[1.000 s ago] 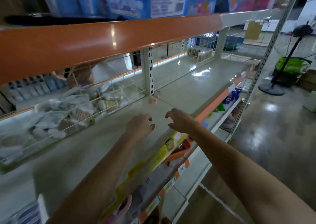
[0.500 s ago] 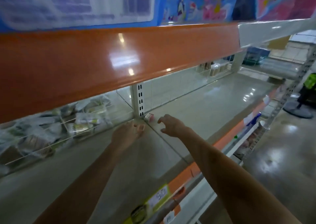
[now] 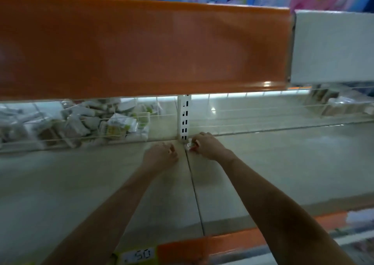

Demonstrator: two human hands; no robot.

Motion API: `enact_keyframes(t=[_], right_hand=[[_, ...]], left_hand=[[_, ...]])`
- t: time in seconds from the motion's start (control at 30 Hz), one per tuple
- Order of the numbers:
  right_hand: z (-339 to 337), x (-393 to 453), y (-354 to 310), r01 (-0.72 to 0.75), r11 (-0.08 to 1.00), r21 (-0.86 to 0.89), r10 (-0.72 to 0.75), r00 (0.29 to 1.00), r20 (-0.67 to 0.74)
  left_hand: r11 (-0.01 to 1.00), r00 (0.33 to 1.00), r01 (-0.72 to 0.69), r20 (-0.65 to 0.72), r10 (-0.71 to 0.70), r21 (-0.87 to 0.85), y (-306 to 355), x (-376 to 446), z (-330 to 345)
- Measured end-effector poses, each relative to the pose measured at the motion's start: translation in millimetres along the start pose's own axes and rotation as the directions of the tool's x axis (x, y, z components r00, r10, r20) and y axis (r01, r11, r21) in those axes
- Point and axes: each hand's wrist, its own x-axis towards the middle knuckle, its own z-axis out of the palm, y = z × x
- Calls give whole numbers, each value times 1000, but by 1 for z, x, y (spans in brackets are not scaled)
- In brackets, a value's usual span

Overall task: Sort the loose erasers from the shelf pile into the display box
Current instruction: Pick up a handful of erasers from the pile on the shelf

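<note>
Both arms reach deep onto the pale shelf (image 3: 283,173), toward the slotted white upright (image 3: 184,118) at its back. Right hand (image 3: 206,146): fingers curled around a small wrapped eraser (image 3: 189,144) lying at the upright's foot, just right of the shelf seam. Left hand (image 3: 162,156): just left of the seam, fingers curled under; blur hides whether it holds anything.

Both hands deep on shelf (image 3: 283,163); right hand (image 3: 208,146) pinches small wrapped eraser (image 3: 189,144) beside upright (image 3: 183,118); left hand (image 3: 162,156) curled nearby.
</note>
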Motion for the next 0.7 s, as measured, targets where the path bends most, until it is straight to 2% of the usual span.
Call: enact_keyframes(t=[0.2,0.3,0.7], right_hand=[[5,-11,-2,157,968,195,-131,982,-139],[7,-22,-22,265,927,265,-222,958,-182],[33,-51,-182,520,738,430,-471,854,-222]], left_hand=[[991,988,-102,-125,92,-81,-10,-33,-19],[992,979,-83,-193,63,-97,-21,-54,-34],[996,919,35,-389,-65,-84,-111,-184,-114]])
